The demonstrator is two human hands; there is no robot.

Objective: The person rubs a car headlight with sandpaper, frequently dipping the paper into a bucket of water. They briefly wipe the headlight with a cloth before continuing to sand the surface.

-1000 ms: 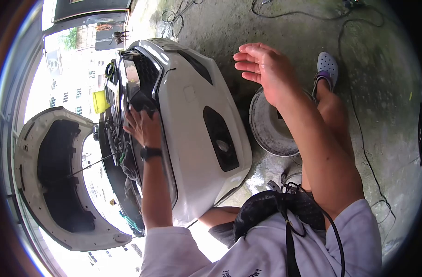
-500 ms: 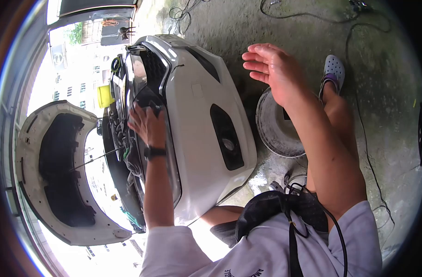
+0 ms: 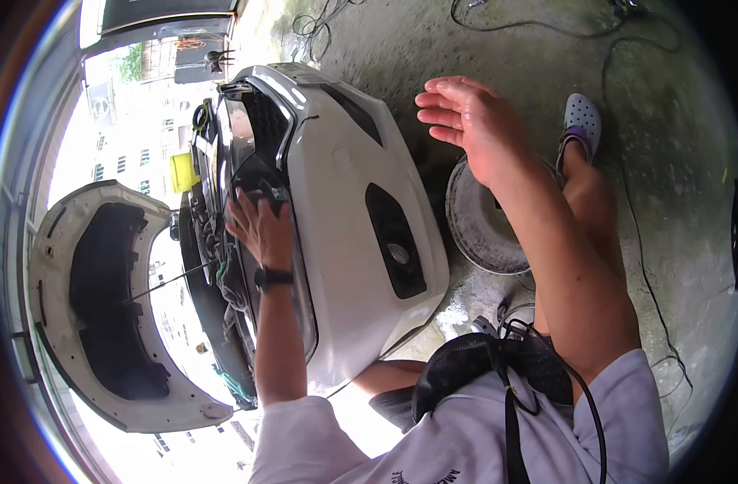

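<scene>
My left hand, with a dark band on its wrist, is spread over the front of a white car, its fingers over the dark glossy headlight area. Below that hand in the real world, toward the right of this sideways view, lies the white front bumper. It has a black fog lamp recess. My right hand hangs in the air off the bumper, palm showing, fingers stretched and holding nothing. Under my right forearm stands a round, stained whitish object, partly hidden by the arm.
The raised hood is held by a thin prop rod, exposing the engine bay. Something yellow stands by the engine bay. Dark cables run across the wet concrete floor. My foot wears a light clog.
My left hand has shifted slightly on the headlight area, its fingers now more clearly spread. My right hand has drifted a little to the left in the view, still open.
</scene>
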